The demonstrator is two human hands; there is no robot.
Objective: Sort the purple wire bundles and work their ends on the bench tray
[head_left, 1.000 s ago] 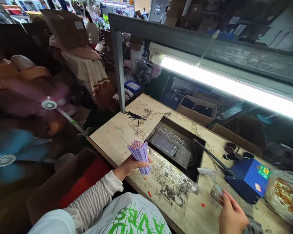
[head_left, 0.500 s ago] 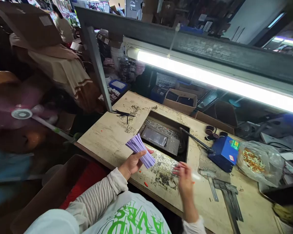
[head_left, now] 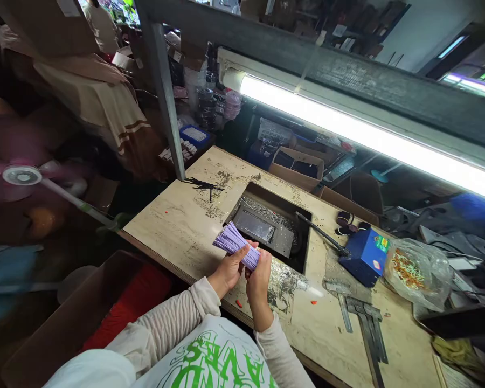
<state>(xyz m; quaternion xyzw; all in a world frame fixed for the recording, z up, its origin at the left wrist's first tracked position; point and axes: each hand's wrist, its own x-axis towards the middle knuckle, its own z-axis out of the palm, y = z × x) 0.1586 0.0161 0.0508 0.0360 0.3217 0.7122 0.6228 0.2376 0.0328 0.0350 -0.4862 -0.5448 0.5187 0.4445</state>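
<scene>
Right now we hold a thick bundle of thin lilac paper-like sticks (head_left: 235,245) between both hands, just above the near edge of the worn, pale wooden worktop (head_left: 178,226). Our left hand (head_left: 228,269) wraps the bundle from below and behind, fingers curled round its middle. Our right hand (head_left: 259,272) is pressed against the near, lower end, thumb and fingers closed on it, so the two hands touch each other around the sticks.

The bundle's long axis runs from the near right, inside our grip, up and away to the far left, where the free ends fan out slightly. That free end points toward the bare left part of the worktop, while the gripped end lies closest to the dark rectangular recess cut in the worktop (head_left: 301,250), in which a grey metal plate (head_left: 262,230) sits among shiny wire scraps. Our right hand is the nearer of the two to that recess; the bundle hangs just in front of its near left corner, apart from it.

Further right, well clear of the hands, stand a small blue cardboard box (head_left: 364,257), a clear plastic bag of orange and white bits (head_left: 418,272) and flat grey metal strips (head_left: 367,323). Small black sticks (head_left: 204,186) lie at the far left beside a grey upright post (head_left: 167,102).
</scene>
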